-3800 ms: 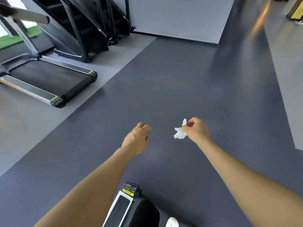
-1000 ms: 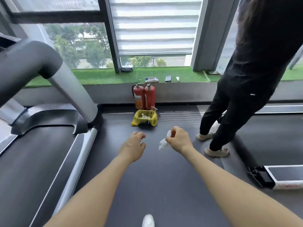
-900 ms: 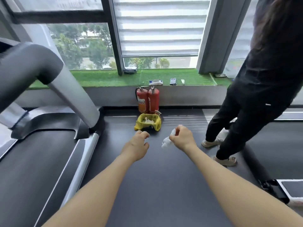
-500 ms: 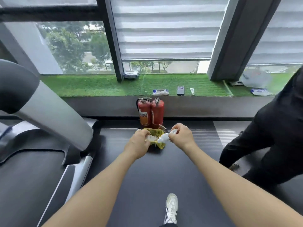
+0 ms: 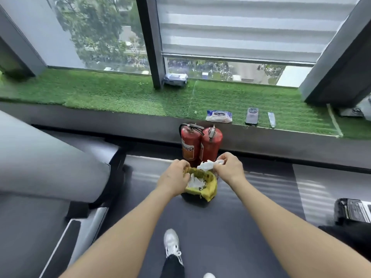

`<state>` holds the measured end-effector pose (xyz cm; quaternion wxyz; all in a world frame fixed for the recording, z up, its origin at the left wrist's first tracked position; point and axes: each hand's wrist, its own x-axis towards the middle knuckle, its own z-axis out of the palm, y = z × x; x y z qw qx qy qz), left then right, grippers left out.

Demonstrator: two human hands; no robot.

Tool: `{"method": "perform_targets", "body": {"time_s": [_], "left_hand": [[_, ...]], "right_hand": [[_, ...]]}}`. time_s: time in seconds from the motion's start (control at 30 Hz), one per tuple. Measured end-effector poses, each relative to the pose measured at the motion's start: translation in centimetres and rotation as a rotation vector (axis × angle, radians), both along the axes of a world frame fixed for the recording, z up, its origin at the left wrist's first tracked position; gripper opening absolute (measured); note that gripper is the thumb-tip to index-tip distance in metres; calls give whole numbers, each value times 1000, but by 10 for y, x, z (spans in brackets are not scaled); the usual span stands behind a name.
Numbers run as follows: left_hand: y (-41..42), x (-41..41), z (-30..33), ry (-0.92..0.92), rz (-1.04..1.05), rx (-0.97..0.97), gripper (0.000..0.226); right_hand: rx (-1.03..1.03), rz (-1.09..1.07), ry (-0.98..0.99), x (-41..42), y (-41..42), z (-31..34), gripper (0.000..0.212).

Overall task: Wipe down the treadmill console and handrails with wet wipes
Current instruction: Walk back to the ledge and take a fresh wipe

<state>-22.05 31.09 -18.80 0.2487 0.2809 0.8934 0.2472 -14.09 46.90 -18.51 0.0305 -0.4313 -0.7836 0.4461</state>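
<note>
The right hand (image 5: 228, 169) pinches a crumpled white wipe (image 5: 206, 165) just above the far rim of a small dark bin (image 5: 197, 198) lined with a wrinkled yellow bag (image 5: 210, 189) — more balled white wipes lie inside. The left hand (image 5: 175, 176) curls over the bag's near-left edge, gripping it. Two red cylindrical extinguishers (image 5: 200, 146) stand just behind the bin. On the fuzzy green turf ledge (image 5: 120, 97) lies a flat, soft wipes pack (image 5: 219, 116).
</note>
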Motion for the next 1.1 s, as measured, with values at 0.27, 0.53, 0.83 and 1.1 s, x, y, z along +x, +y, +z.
{"method": "perform_targets", "body": {"time_s": [0.27,0.53,0.83,1.1], "left_hand": [[65,-128,-69,-48,-91,-88,31],[113,-211,-106,-90,-195,-155,34],[219,-282,-116,-60,-204,-99,32],[337,-328,-153,-66,-88,-113,35]], "right_hand": [[-31,-76,-135,-114,50,-85,10],[-46,-192,-304,-162,96,-127,32],[36,-120,-256,-244,200,-137,29],[13,6,-265,-307,323,-179,30]]}}
